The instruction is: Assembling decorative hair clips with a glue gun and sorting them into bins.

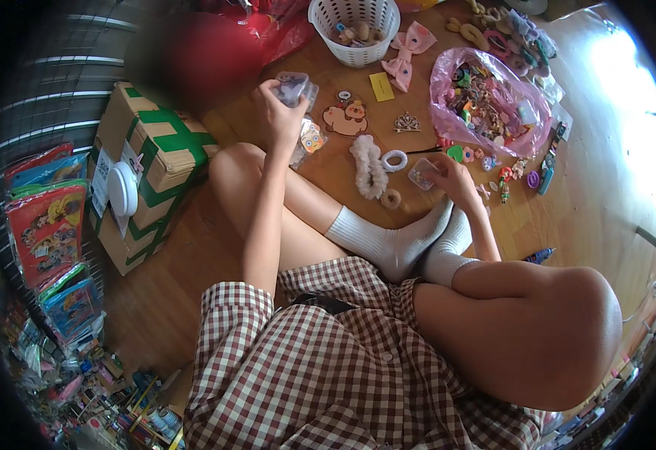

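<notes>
My left hand (281,112) is raised over the floor near my bent knee, its fingers closed round a small clear plastic box (293,88) with something purplish inside. Just below that box lies a clear packet (311,137) with an orange-and-white cartoon figure. My right hand (454,180), low by my socked feet, pinches another small clear box (422,174) holding tiny coloured bits. Between the hands lie a fluffy beige scrunchie (369,166), a white hair tie (394,160), a small tan ring (391,199) and a silver tiara (407,123).
Ahead lie a cartoon cutout (345,118), a yellow card (381,86), a pink bow (410,54) and a white basket (354,34). A pink bag (489,101) of small trinkets stands right, with loose charms (505,180) beside it. A green-taped carton (151,172) stands left.
</notes>
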